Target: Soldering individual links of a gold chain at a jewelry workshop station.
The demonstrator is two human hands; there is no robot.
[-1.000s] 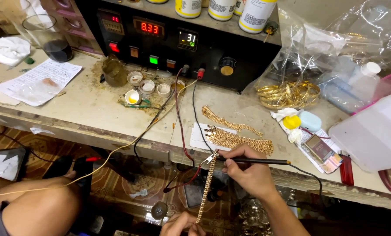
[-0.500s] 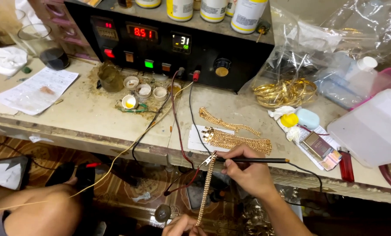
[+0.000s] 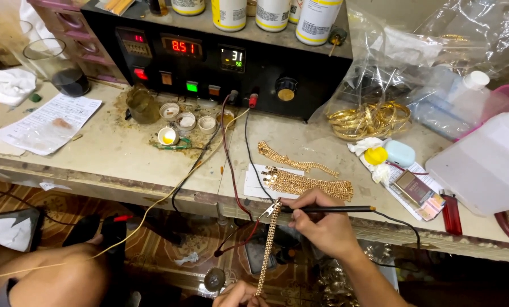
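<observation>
My right hand (image 3: 323,224) grips a thin black pen-like probe (image 3: 331,209) with a wire trailing from its back end. The probe's tip touches the top of a gold chain (image 3: 267,250) that hangs taut below the bench edge. At the bottom edge of the view my left hand (image 3: 240,294) pinches the chain's lower end. More gold chains (image 3: 308,183) lie in a heap on a white card (image 3: 257,183) just beyond my right hand.
A black power unit (image 3: 220,57) with lit red displays stands at the back, its red and black leads running off the bench. Small pots (image 3: 178,122), gold bangles (image 3: 368,118), plastic bags, a white container (image 3: 487,165), a paper sheet (image 3: 44,124) and a dark glass (image 3: 61,68) surround it.
The view has shifted slightly, and both hands keep their hold on the chain and probe. The red display's number has changed.
</observation>
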